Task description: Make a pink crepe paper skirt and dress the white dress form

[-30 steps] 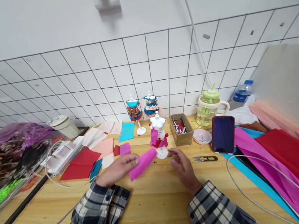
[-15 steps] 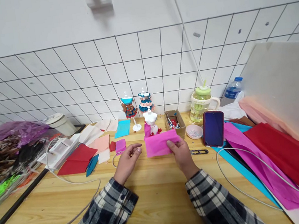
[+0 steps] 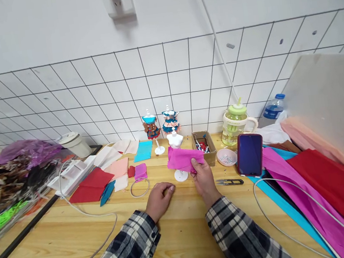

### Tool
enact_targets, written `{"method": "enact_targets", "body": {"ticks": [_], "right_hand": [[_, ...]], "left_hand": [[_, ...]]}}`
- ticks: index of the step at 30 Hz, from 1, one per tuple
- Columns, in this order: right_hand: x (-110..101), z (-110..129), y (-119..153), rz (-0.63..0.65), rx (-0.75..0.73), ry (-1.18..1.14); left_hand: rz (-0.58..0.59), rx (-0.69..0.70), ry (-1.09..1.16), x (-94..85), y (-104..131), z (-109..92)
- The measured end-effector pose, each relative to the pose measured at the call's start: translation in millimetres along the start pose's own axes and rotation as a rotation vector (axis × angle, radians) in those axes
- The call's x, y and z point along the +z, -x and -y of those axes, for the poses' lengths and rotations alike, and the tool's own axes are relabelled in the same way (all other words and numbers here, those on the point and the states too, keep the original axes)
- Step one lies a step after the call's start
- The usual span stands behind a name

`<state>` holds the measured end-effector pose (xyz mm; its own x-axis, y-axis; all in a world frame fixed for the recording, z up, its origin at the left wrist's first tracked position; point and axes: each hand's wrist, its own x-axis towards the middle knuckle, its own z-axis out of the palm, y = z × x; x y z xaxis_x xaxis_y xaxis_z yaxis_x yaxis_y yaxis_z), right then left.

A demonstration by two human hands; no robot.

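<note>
My right hand point(image 3: 203, 178) pinches a folded piece of magenta crepe paper point(image 3: 183, 159) at its right end, thumb in front. The paper hangs across the lower body of a small white dress form point(image 3: 175, 140), whose round base point(image 3: 181, 175) shows underneath. Whether paper and form touch, I cannot tell. My left hand point(image 3: 161, 199) rests on the wooden table, loosely bent with nothing in it, below the paper. Nearest to it on the left is a thin ring point(image 3: 139, 188). Thread snips point(image 3: 230, 182) lie right of my right hand.
Two dressed mini forms point(image 3: 150, 125) stand at the back, beside a cardboard box point(image 3: 211, 157). A pink bowl point(image 3: 232, 157), a phone point(image 3: 249, 155) and a lidded drink cup point(image 3: 235, 127) stand right. Red paper point(image 3: 91, 185) and other sheets lie left; a cable point(image 3: 114, 220) crosses the table.
The magenta paper has shifted up against the dress form and looks more crumpled. My left hand has moved away from it, down to the table. The view has tilted slightly upward.
</note>
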<state>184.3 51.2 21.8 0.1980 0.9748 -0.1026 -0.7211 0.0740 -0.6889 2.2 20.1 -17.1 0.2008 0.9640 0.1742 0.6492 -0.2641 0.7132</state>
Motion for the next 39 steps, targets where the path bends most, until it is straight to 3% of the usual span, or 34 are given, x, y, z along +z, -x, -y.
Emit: {"method": "enact_targets", "body": {"ticks": [7,12,14,17,19,24,27,30,32,35,39], "right_hand": [[-10,0,3,-0.010,0.019,0.027],[-15,-18,22,0.061,0.069,0.106],[-19,-27,35,0.107,0.068,0.213],[-27,-25,50,0.220,-0.017,0.366],[-31,-9,55,0.349,-0.156,0.470],[-23,39,59,0.642,-0.452,1.102],[-10,46,61,0.546,-0.475,1.221],[0,42,60,0.314,-0.359,1.008],[5,38,59,0.229,-0.280,0.809],[9,33,55,0.207,-0.220,0.643],[9,31,44,0.293,-0.135,0.597]], "left_hand": [[0.002,0.002,0.031,-1.2,2,3],[-0.106,0.037,0.507,-10.9,10,-24],[-0.132,-0.008,0.596,-14.9,12,-38],[-0.191,-0.133,0.525,-25.7,11,-53],[-0.182,-0.096,0.402,-38.6,8,-59],[0.165,0.231,-0.053,-74.4,-1,-80],[0.079,0.175,0.030,-76.7,-3,-90],[-0.004,0.038,0.370,-61.0,-3,-88],[0.071,-0.008,0.534,-47.0,-4,-83],[0.092,-0.045,0.547,-33.1,-5,-75],[0.165,0.016,0.442,-30.9,-11,-66]]}}
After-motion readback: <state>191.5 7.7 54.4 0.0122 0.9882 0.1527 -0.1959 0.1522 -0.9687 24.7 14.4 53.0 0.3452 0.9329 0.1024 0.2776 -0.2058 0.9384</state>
